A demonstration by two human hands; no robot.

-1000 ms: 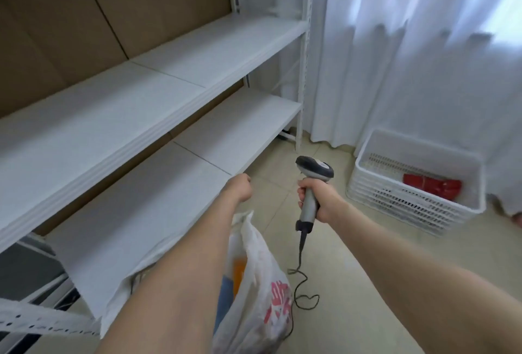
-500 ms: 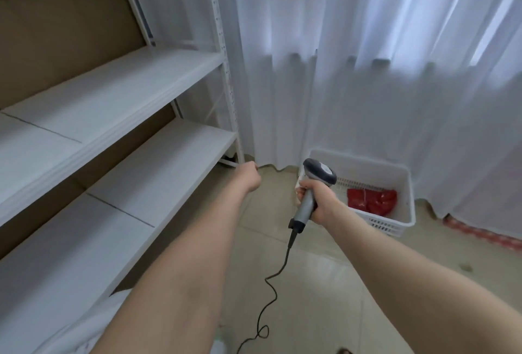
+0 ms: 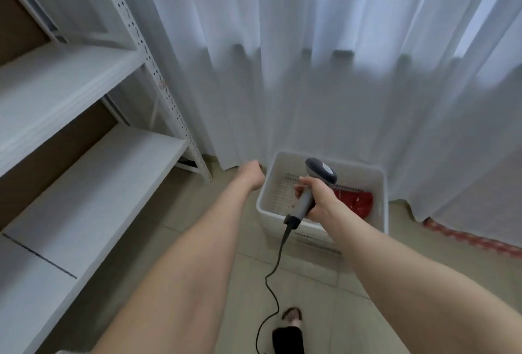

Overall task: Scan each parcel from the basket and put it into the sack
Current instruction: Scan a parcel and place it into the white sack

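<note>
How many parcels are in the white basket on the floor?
1. A red parcel lies in the right part of the basket, partly behind the right hand that holds the scanner. That hand may hide others.

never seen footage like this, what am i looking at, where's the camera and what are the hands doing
There is no machine here. One wide-angle camera sits on a person's head and looks forward and down, so you see their own two bare arms reaching out.

The right hand grips a grey handheld barcode scanner, and its dark cord trails down to the tiled floor. The left hand is curled, and nothing shows in it.

Ahead, on the floor against a white curtain, stands a white perforated plastic basket. One soft red parcel lies in it. White metal shelving runs along the left.
</note>
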